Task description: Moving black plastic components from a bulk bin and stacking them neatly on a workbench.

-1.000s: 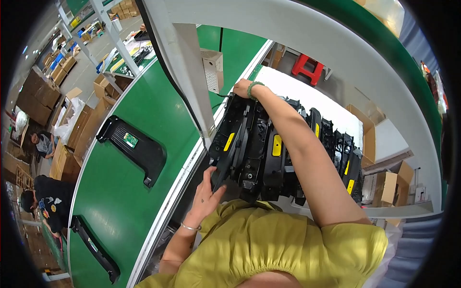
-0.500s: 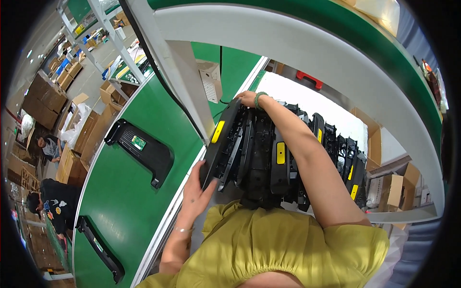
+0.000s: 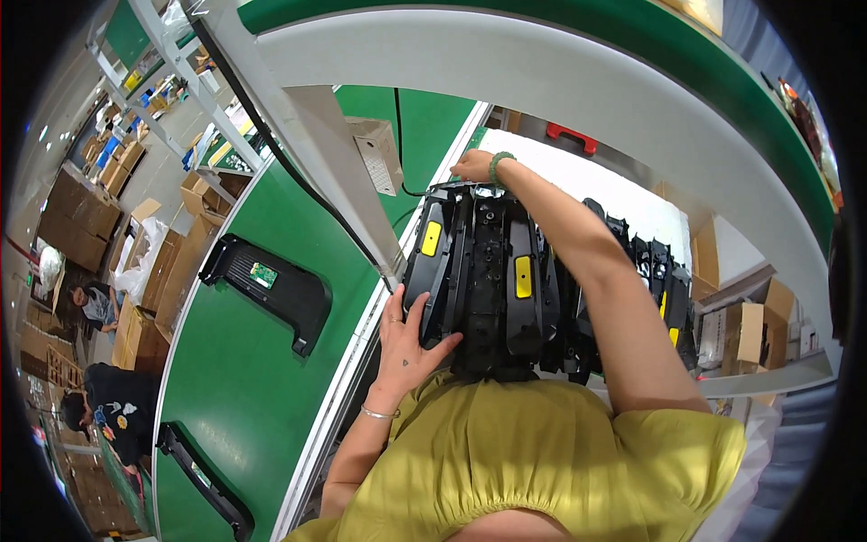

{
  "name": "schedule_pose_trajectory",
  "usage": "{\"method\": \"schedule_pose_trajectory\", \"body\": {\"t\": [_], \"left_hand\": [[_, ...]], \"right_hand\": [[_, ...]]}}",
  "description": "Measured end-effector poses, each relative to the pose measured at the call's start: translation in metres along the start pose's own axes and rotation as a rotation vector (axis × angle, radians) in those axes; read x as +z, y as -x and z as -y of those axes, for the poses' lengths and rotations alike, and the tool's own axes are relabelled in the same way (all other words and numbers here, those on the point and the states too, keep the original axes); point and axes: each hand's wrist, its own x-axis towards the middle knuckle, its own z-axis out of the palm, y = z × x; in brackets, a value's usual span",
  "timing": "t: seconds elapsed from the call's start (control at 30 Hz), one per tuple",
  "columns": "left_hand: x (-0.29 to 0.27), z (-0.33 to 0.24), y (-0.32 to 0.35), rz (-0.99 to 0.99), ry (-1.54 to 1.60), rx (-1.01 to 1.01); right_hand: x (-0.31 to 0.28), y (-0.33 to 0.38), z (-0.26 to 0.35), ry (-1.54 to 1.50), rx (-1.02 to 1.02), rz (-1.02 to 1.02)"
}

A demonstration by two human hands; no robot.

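Note:
A row of black plastic housings (image 3: 489, 271) stands on edge in front of me, packed side by side. Some carry yellow rectangular patches. At the row's left end, the outermost housing (image 3: 432, 264) now leans against its neighbours. My left hand (image 3: 414, 354) rests on its near end, fingers spread and thumb stretched right. Beyond the row's far end, my right hand (image 3: 473, 167) has its fingers bent together; their tips are partly hidden, and I cannot see anything in them. My right forearm crosses above the row.
On the green worktop (image 3: 257, 379) to the left lie a black cover (image 3: 280, 294) with a small green circuit board and another long black part (image 3: 206, 483). A white post (image 3: 339, 172) rises beside the row. Cardboard boxes (image 3: 763, 334) stand right. Two people are at far left.
The leftmost housing has moved right, against the row. My left hand has shifted right and spread its fingers; my right hand has come off the housing's far end.

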Motion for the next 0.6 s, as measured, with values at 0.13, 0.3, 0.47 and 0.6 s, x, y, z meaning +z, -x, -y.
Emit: {"method": "schedule_pose_trajectory", "body": {"t": [0.13,0.3,0.47,0.6], "left_hand": [[-0.015,-0.008,0.010,-0.098,0.058,0.042],[-0.014,-0.029,0.002,0.013,-0.064,0.186],[-0.011,-0.031,-0.002,0.110,-0.072,0.159],[-0.007,-0.040,-0.006,0.139,-0.090,0.267]], "right_hand": [[-0.002,0.060,0.006,0.264,-0.152,0.052],[-0.002,0.082,0.001,0.368,-0.173,0.064],[-0.002,0.059,-0.010,-0.014,-0.208,-0.134],[-0.002,0.048,-0.033,0.028,-0.183,-0.184]]}}
